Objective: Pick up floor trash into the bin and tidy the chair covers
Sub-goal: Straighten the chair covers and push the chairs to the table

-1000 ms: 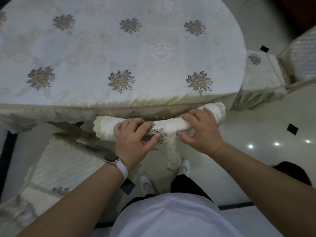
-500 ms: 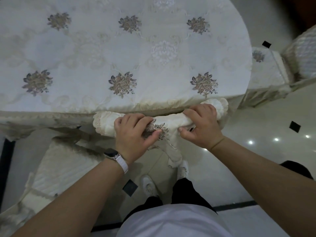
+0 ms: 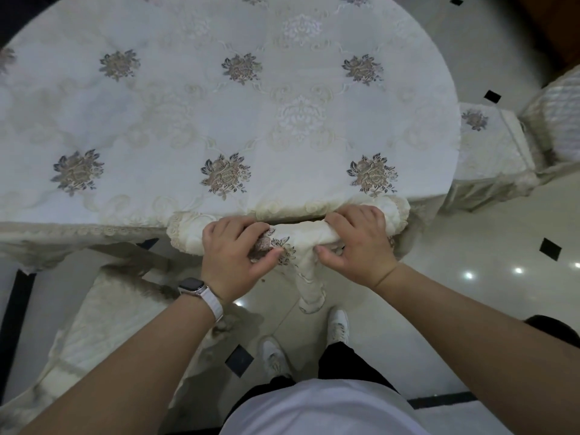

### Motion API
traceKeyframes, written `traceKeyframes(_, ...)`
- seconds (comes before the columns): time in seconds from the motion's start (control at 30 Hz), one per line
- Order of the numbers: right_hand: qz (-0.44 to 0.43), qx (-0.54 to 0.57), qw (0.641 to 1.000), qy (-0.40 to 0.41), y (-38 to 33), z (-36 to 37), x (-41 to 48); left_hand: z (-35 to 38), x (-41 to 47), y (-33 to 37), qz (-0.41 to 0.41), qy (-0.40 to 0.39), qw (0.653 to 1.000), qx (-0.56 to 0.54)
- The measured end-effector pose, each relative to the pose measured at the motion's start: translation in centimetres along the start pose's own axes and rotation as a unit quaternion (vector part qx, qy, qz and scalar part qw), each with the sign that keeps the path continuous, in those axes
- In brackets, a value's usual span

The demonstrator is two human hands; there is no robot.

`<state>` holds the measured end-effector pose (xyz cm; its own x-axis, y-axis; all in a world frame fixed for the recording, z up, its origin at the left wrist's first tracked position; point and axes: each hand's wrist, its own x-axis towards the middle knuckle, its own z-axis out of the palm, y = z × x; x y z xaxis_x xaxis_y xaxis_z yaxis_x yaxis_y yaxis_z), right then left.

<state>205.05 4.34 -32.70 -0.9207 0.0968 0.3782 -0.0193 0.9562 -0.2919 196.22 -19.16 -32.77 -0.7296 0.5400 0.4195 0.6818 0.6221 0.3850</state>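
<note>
Left hand [image 3: 233, 249]: curled over the cover, fingers on top, thumb beneath, gripping just left of its middle.
Right hand [image 3: 357, 243]: curled the same way, gripping just right of the middle, thumb tip pointing toward the left thumb.
Cover [image 3: 301, 235]: cream, rolled into a tube, held level along the table's near edge; lace frill at each end; flower motif by the left thumb; one strip hanging from the middle toward the floor.
Watch [image 3: 193, 285]: dark face, white strap, on the left wrist.
Table [image 3: 452, 136]: rounded at its right end, wholly draped.
Cloth [image 3: 175, 120]: pale, embroidered with scrolls and grey-brown flowers; lace hem hanging over the table's near edge.
Right chair [image 3: 489, 152]: beside the table's right end, seat in matching cream fabric with one flower.
Left chair [image 3: 94, 324]: below the table's near edge, to the left, quilted cream, partly under the left forearm.
Floor [image 3: 470, 233]: glossy pale tile, small black diamond insets, dark border strips left of the table and nearest the viewer.
Shoes [image 3: 273, 356]: white, on the floor under the cover.
Counts: two hands, both on one cover; two chairs; two shoes; three flowers in the cloth's row nearest the table's near edge; at least four insets; three light spots on the floor right of the table.
</note>
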Motion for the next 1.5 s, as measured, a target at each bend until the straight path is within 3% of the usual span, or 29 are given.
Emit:
traceKeyframes(0.23,-0.007,0.059,0.989,-0.135,-1.1,-3.1,0.9,-2.2,-0.4,1.4,-0.033,-0.068,0.997,-0.020)
traceKeyframes(0.57,-0.230,0.045,0.952,-0.198,-4.5,-4.6,4.7,-7.2,-4.7,5.3,-0.167,-0.014,0.980,0.105)
traceKeyframes(0.97,-0.429,0.093,0.865,-0.242,-12.2,-3.1,6.5,-12.0,-15.9,8.9,-0.393,0.078,0.889,0.219)
traceKeyframes(1.5,-0.532,0.082,0.793,-0.286,-33.3,1.0,5.2,-20.9,-29.6,0.7,-0.535,0.176,0.783,0.263)
